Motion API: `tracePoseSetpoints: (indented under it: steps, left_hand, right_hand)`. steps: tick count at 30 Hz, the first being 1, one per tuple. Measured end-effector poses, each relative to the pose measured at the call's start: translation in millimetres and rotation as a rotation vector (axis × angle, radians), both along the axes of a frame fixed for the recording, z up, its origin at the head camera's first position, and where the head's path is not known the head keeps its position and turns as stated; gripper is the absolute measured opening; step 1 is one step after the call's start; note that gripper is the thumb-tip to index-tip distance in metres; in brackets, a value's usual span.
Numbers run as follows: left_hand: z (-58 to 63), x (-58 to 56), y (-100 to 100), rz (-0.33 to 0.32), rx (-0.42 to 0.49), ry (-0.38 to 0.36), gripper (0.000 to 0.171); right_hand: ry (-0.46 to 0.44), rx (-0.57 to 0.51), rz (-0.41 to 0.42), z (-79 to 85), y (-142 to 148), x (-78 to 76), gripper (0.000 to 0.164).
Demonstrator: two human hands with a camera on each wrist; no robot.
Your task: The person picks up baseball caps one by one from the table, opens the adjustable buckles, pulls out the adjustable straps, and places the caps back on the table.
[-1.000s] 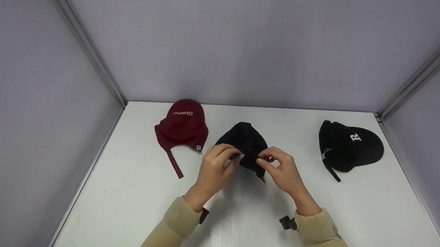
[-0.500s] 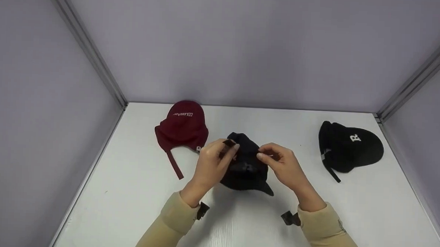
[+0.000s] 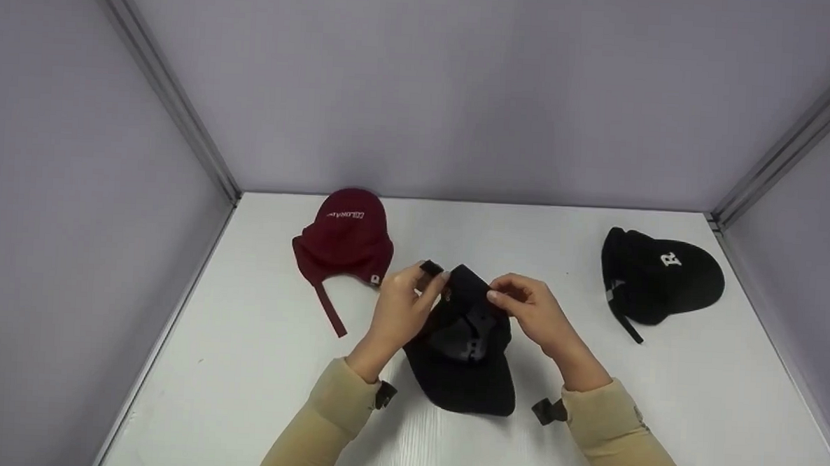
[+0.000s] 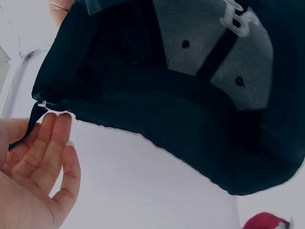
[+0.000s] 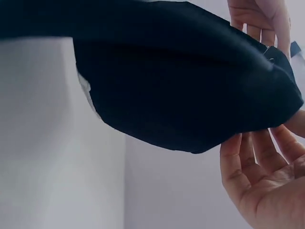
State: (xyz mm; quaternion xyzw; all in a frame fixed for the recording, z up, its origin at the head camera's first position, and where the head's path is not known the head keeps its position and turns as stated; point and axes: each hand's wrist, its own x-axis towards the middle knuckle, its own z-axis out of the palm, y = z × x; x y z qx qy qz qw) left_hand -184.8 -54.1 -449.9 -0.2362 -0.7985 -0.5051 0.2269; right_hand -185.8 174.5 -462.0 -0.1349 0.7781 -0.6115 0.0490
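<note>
A black baseball cap (image 3: 463, 389) hangs between both hands in the head view, its brim towards me and its inside showing. My left hand (image 3: 403, 304) pinches the cap's strap (image 4: 35, 118) between thumb and fingers; the strap's end sticks up past them. Close by these fingertips, a small metal buckle (image 4: 43, 103) shows in the left wrist view. My right hand (image 3: 534, 312) pinches the cap's back edge, thumb on one side and fingers on the other. In the right wrist view the dark crown (image 5: 157, 90) hides part of both hands.
A dark red cap (image 3: 348, 240) with white lettering lies at the back left, its strap trailing forward. At the right lies another black cap (image 3: 655, 278) with a white letter R. Grey panels (image 3: 477, 89) wall in the white table (image 3: 239, 407).
The held cap has turned over, its brim swinging down towards me so that the inside now shows. The strap's end has come up above my left fingers. The other caps stay put.
</note>
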Motion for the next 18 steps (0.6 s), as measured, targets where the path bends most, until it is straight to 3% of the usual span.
tracePoseSetpoints:
  steps: [6,13,18]
  left_hand:
    - [-14.2,-5.7,3.7,0.017,0.009,-0.089,0.014]
    - [-22.9,-7.2,5.4,0.022,0.042,-0.149,0.016]
    - [-26.2,-6.4,6.4,0.032,0.068,-0.181,0.016]
  right_hand:
    - [0.007,0.062,0.0,-9.2,4.6,-7.3,0.016]
    - [0.006,0.105,0.012,14.6,0.9,3.6,0.014]
    - [-0.001,0.104,0.009,14.6,1.4,4.8,0.013]
